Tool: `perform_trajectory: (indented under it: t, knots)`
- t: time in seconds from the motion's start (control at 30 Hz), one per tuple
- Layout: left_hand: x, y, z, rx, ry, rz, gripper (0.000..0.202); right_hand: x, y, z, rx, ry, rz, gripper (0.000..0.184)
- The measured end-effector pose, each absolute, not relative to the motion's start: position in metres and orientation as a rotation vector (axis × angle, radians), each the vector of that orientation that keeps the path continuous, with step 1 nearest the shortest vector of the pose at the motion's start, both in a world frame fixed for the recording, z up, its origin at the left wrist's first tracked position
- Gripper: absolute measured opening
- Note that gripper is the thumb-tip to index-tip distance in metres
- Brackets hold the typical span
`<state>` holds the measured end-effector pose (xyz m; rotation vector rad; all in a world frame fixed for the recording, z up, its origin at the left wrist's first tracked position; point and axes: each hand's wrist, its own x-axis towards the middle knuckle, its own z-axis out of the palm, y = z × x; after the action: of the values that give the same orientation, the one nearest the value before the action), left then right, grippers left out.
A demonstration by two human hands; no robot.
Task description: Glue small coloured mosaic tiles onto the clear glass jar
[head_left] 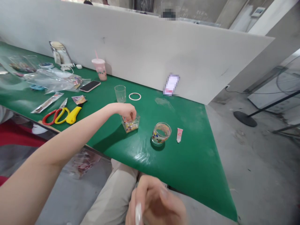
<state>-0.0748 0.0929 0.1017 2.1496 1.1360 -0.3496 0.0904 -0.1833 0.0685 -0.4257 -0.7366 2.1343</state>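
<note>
My left hand [127, 111] reaches down into a small clear square box [134, 128] of colourful mosaic pieces. Its fingers are drawn together, and their tips are partly hidden, so I cannot make out what they pinch. My right hand [156, 201] is near my lap, below the table edge, its fingers loosely curled and apart, somewhat blurred. No object shows in it. On the table stands a glass cup [161, 133] with coloured tiles stuck around its side. A small pink tube [179, 135] lies to the right of that cup.
Behind the box are a plain clear cup [120, 93] and a white ring [135, 96]. Scissors [56, 115], a yellow-handled tool [74, 114], a dark phone [90, 86], plastic bags [55, 79] and a pink tumbler [100, 69] lie left. A lit phone [172, 84] leans against the white partition [140, 47].
</note>
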Motion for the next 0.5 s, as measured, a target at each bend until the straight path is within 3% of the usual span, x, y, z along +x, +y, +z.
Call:
perform_trajectory:
  t: [0.1, 0.3, 0.5]
  knots:
    - [-0.076, 0.092, 0.101, 2.219, 1.149, -0.364, 0.016, 0.096, -0.169, 0.074, -0.366, -0.538, 2.075, 0.036]
    - [-0.081, 0.086, 0.107, 2.299, 1.169, -0.340, 0.019, 0.090, -0.139, 0.036, -0.896, -0.752, 1.872, 0.025]
    - [-0.096, 0.070, 0.108, 2.340, 1.246, -0.030, 0.024, 0.066, -0.082, 0.001, -1.425, -1.733, 1.039, 0.015]
